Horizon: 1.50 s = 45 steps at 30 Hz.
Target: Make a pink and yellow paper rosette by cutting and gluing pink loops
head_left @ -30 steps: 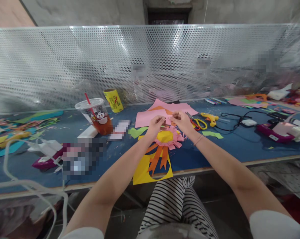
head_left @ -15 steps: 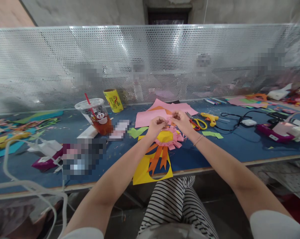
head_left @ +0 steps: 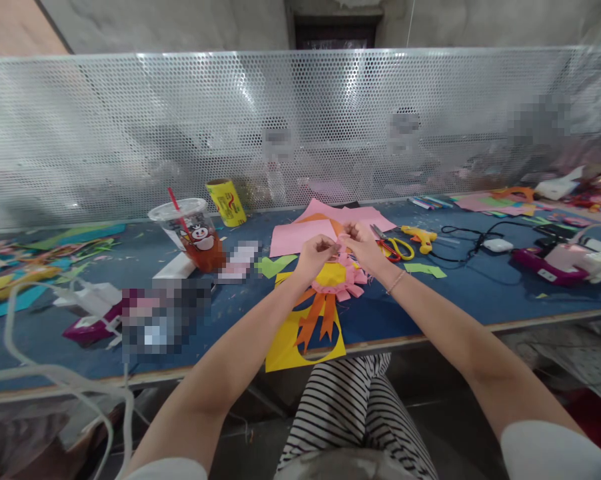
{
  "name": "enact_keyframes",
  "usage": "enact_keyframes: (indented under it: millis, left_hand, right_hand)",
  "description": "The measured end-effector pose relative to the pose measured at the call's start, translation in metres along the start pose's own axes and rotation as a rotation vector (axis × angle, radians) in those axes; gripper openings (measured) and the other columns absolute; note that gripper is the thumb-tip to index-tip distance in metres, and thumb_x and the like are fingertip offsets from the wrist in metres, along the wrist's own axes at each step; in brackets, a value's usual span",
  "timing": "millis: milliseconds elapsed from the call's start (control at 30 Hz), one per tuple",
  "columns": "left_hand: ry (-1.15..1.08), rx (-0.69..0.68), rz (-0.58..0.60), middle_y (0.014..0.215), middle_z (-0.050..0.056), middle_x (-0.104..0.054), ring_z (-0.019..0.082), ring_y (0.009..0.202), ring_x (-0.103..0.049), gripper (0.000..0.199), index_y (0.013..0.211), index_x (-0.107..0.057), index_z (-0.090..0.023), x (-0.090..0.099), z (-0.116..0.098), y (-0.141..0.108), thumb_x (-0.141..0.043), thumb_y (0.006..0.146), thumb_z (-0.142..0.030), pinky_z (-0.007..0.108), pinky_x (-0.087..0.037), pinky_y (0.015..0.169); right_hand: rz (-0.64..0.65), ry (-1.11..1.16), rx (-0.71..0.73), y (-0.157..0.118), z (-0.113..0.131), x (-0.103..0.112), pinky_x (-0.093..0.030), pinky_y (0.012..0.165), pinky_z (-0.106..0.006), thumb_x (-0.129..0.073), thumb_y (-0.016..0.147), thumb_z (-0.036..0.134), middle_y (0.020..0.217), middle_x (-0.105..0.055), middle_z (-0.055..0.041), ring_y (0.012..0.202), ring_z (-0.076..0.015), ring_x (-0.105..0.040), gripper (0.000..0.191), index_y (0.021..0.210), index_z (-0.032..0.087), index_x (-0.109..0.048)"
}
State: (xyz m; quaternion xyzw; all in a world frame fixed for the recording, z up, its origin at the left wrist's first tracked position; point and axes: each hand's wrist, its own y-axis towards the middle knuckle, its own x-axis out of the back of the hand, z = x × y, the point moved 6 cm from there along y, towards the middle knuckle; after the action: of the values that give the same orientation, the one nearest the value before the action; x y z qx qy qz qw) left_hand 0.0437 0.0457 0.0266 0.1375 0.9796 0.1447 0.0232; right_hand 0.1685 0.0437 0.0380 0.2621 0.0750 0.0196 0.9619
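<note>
Left hand: a bare left hand (head_left: 316, 253) at the centre of the frame, thumb and fingers bent toward each other at the tips; from where I stand I cannot tell whether they grip anything.
Right hand: a bare right hand (head_left: 361, 244), just right of centre, its fingertips pinching what looks like a small pink paper piece (head_left: 342, 248) between the two hands.
Rosette: a paper rosette (head_left: 330, 275) lies just below the hands, yellow in the middle, pink loops showing along its right and lower edge; the left wrist covers part of its left side.
Tails: orange paper tails (head_left: 310, 327) with notched ends hang from the rosette toward the lower centre.
Yellow sheet: a yellow sheet (head_left: 280, 343) with a round cut-out lies under the tails, reaching the table's near edge.
Pink paper: pink sheets (head_left: 293, 239) lie behind the hands, above centre.
Tools: red-and-yellow scissors (head_left: 404, 249) lie right of the right hand, with a yellow glue gun (head_left: 421, 239) just beyond them.
Drink: a clear cup (head_left: 200, 237) with a red straw stands left of centre; a yellow roll (head_left: 227, 203) stands behind it.
Table: the blue table (head_left: 405, 317) crosses the frame, backed by a perforated metal screen (head_left: 180, 100).
</note>
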Motion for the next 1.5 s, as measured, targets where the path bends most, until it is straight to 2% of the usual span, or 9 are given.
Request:
enact_keyframes:
  millis: [133, 433, 700, 1167, 1500]
  left_hand:
    - [0.000, 0.003, 0.024, 0.063, -0.001, -0.058, 0.009, 0.058, -0.057, 0.032, 0.068, -0.054, -0.014, -0.0024, -0.0002, 0.0001, -0.072, 0.058, -0.038, 0.027, -0.051, 0.062]
    - [-0.010, -0.001, 0.048, 0.065, -0.001, -0.058, 0.009, 0.059, -0.057, 0.030, 0.069, -0.054, -0.014, -0.0030, 0.0026, 0.0010, -0.071, 0.059, -0.037, 0.026, -0.050, 0.062]
    - [-0.025, 0.006, 0.005, 0.062, -0.002, -0.057, 0.009, 0.058, -0.057, 0.031, 0.068, -0.054, -0.014, -0.0012, -0.0014, -0.0001, -0.071, 0.058, -0.038, 0.025, -0.050, 0.060]
    - [-0.044, 0.013, -0.016, 0.064, -0.002, -0.057, 0.008, 0.058, -0.057, 0.030, 0.069, -0.054, -0.015, 0.0009, -0.0018, -0.0013, -0.071, 0.059, -0.038, 0.024, -0.050, 0.060]
    - [-0.056, -0.005, -0.011, 0.063, -0.003, -0.055, 0.008, 0.058, -0.055, 0.029, 0.069, -0.054, -0.015, 0.0024, 0.0000, 0.0007, -0.070, 0.060, -0.037, 0.023, -0.049, 0.059]
  right_hand:
    - [0.015, 0.052, 0.010, -0.0015, 0.0038, -0.0025, -0.039, 0.064, -0.019, -0.058, 0.065, 0.019, 0.078, -0.044, 0.0043, 0.069, -0.0062, -0.045, 0.030, 0.093, 0.021, -0.048]
    - [0.007, 0.029, 0.000, -0.0011, 0.0039, -0.0032, -0.039, 0.064, -0.021, -0.058, 0.065, 0.025, 0.077, -0.044, 0.0033, 0.070, -0.0079, -0.044, 0.028, 0.091, 0.022, -0.049]
    - [-0.020, 0.037, -0.027, -0.0005, -0.0008, 0.0015, -0.042, 0.068, -0.022, -0.059, 0.065, 0.027, 0.083, -0.045, 0.0026, 0.075, -0.0085, -0.046, 0.032, 0.095, 0.023, -0.048]
    - [-0.042, 0.063, -0.063, 0.0005, -0.0004, 0.0020, -0.044, 0.070, -0.022, -0.057, 0.061, 0.023, 0.083, -0.046, 0.0035, 0.076, -0.0082, -0.048, 0.028, 0.088, 0.022, -0.048]
    - [-0.041, 0.081, -0.115, -0.0040, 0.0036, -0.0001, -0.043, 0.062, -0.019, -0.055, 0.063, 0.022, 0.082, -0.046, 0.0043, 0.072, -0.0071, -0.048, 0.024, 0.085, 0.023, -0.048]
